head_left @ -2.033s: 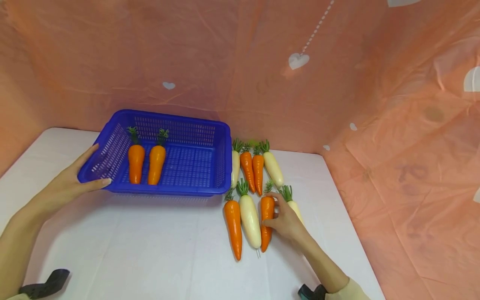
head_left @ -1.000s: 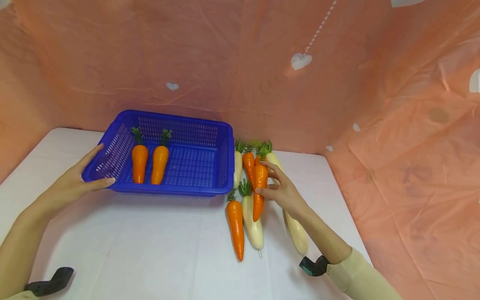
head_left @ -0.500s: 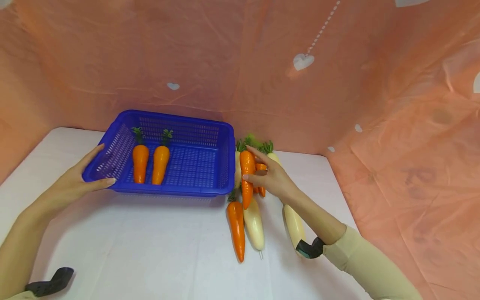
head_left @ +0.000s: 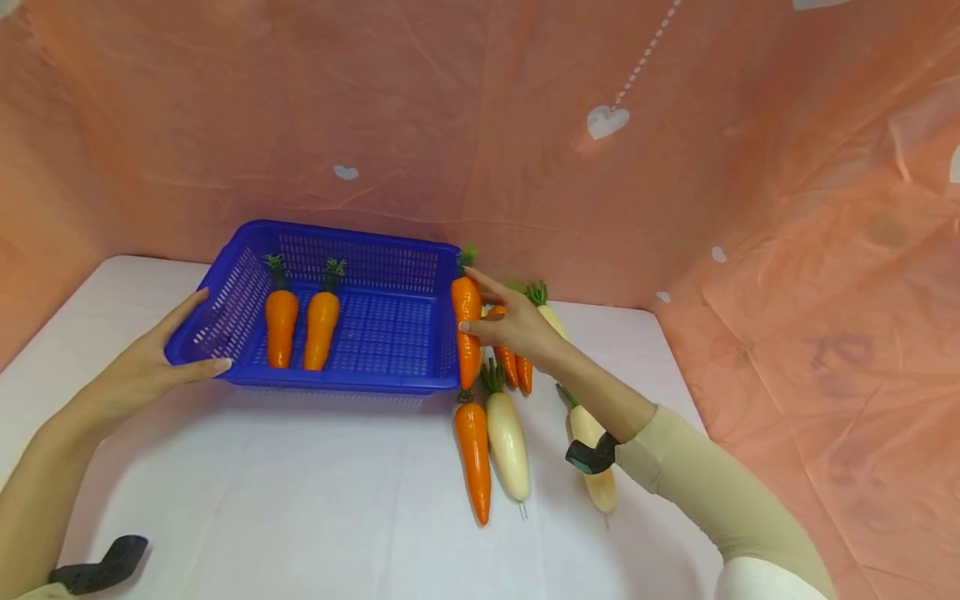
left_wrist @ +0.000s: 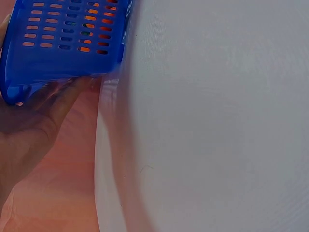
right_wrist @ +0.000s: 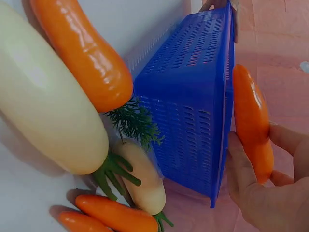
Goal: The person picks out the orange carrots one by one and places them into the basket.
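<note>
My right hand [head_left: 474, 305] pinches an orange carrot [head_left: 468, 358] between thumb and fingers, held upright just over the right rim of the blue basket [head_left: 337, 383]. The right wrist view shows the same carrot [right_wrist: 251, 125] beside the basket's outer wall [right_wrist: 193, 96]. Two carrots [head_left: 281, 325] [head_left: 320, 327] lie side by side in the basket's left half. My left hand [head_left: 191, 337] rests against the basket's front left corner, thumb and fingers straight; the left wrist view shows it under the basket wall [left_wrist: 63, 43].
On the white table [head_left: 300, 500], right of the basket, lie an orange carrot [head_left: 474, 454], a white radish [head_left: 507, 442], another radish [head_left: 596, 475] partly under my forearm, and more carrots [head_left: 517, 371] and a radish [head_left: 551, 317] behind. Pink sheeting walls the back and right.
My right hand picked a carrot from the front row on the table and carried it up and left to the basket's right rim. The left hand and basket stayed put.
</note>
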Tool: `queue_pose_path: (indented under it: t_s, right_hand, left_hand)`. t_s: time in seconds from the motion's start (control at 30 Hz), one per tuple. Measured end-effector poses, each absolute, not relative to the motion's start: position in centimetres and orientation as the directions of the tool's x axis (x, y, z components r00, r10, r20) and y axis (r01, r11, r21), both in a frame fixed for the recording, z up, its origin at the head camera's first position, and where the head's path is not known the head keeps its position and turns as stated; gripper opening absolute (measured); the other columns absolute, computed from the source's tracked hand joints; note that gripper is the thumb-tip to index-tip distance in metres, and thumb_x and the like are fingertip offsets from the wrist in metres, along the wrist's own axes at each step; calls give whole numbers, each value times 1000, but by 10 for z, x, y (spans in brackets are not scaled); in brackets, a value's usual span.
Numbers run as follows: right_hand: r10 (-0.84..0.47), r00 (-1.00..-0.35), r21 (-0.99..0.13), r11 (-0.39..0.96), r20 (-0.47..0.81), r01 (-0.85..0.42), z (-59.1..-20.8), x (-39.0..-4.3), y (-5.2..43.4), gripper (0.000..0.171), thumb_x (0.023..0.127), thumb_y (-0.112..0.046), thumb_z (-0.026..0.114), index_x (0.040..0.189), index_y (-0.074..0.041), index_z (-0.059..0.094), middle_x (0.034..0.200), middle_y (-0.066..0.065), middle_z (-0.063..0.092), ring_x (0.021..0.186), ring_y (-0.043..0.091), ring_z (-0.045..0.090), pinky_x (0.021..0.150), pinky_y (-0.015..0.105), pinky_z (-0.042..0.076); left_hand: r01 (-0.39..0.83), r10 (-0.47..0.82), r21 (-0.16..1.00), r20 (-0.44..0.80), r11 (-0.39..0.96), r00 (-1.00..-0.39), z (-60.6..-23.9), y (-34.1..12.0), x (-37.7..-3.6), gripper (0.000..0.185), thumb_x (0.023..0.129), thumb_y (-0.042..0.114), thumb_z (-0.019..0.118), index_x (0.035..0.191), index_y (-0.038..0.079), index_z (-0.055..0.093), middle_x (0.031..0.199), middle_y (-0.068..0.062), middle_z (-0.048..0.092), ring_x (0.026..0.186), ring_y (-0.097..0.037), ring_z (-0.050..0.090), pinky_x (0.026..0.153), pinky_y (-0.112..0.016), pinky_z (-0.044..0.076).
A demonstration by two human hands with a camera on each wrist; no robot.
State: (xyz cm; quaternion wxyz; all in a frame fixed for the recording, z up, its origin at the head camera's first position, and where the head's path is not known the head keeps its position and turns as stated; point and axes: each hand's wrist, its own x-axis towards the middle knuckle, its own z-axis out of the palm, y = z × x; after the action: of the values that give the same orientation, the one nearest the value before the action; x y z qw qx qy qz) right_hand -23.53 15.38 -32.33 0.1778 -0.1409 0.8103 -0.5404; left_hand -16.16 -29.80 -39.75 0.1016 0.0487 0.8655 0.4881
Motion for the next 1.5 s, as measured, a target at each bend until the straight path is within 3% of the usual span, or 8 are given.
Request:
queue_pose_path:
  t_s: [0.43, 0.6, 0.8, 1.03, 1.5]
  right_hand:
    - [-420, -893, -907, 420, -165, -30, -328, -251, 117, 79, 90, -8, 73, 155, -29, 34, 149, 21, 38, 101, 29, 68, 79, 34, 60]
    - [-431, -884, -894, 446, -183, -33, -328, -257, 102, 79, 90, -8, 73, 155, -27, 34, 150, 21, 39, 91, 28, 70, 78, 33, 60]
    - [-465, -868, -902, 430, -174, -50, -330, -263, 86, 80, 90, -6, 73, 156, -25, 32, 148, 21, 41, 92, 29, 70, 83, 41, 60]
    - [-503, -846, -922, 387, -178, -36, -341, -265, 67, 81, 90, -4, 73, 156, -23, 32, 148, 19, 41, 102, 33, 68, 80, 47, 60]
    - [-491, -845, -928, 372, -211, 16, -354, -270, 33, 82, 87, -3, 75, 156, -22, 35, 144, 18, 45, 90, 31, 70, 72, 53, 60]
  left_hand:
    - [-1, 183, 855, -112, 519, -977, -401, -298, -163, 99, 97, 28, 64, 157, 32, -14, 162, -23, -15, 142, -56, -14, 104, -79, -5]
    - [-5, 189, 859, -118, 512, -975, -402, -298, -162, 98, 98, 27, 63, 157, 33, -15, 162, -22, -16, 142, -56, -14, 104, -79, -5]
    - [-15, 187, 854, -130, 520, -974, -401, -297, -162, 99, 97, 29, 63, 156, 34, -16, 162, -22, -17, 142, -56, -14, 104, -80, -3]
    - [-4, 183, 853, -116, 522, -976, -401, -297, -161, 99, 97, 29, 63, 157, 33, -15, 162, -23, -16, 142, -57, -13, 104, -79, -4]
    - [-6, 178, 853, -116, 521, -977, -397, -296, -161, 98, 97, 27, 63, 158, 32, -14, 162, -24, -14, 142, -57, -13, 104, -79, -6]
